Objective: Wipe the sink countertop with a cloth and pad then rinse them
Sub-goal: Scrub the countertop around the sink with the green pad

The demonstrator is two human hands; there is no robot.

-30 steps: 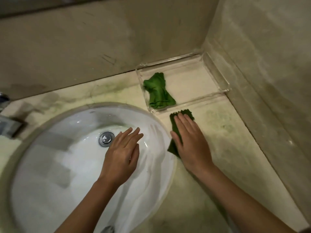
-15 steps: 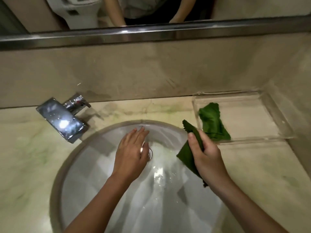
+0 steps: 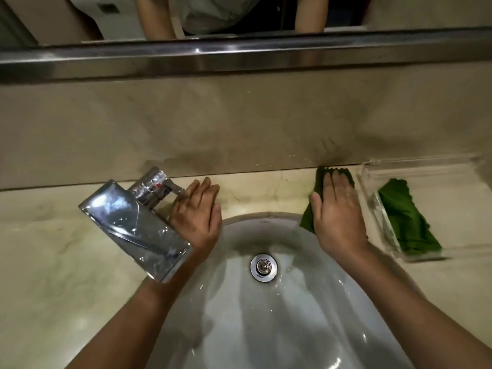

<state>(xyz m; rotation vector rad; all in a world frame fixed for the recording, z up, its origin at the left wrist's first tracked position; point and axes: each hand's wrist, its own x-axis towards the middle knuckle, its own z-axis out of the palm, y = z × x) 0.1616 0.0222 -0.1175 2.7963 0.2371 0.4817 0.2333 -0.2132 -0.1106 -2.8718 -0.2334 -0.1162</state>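
Pressing green pad [image 3: 308, 222] — right hand [image 3: 339, 219] fingers straight, left hand [image 3: 197, 217] fingers relaxed beside faucet [image 3: 133, 225]

Pale marble countertop [image 3: 53, 262] with chrome faucet [image 3: 133, 227], green pad [image 3: 308, 222], clear tray [image 3: 426, 177], inset white basin [image 3: 292, 328]

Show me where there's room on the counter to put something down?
Biggest bare patch: the countertop left of the faucet. A narrow strip runs along the wall, behind the basin, between the left hand and right hand. The right side is crowded: the right hand presses the green pad beside the clear tray holding the green cloth.
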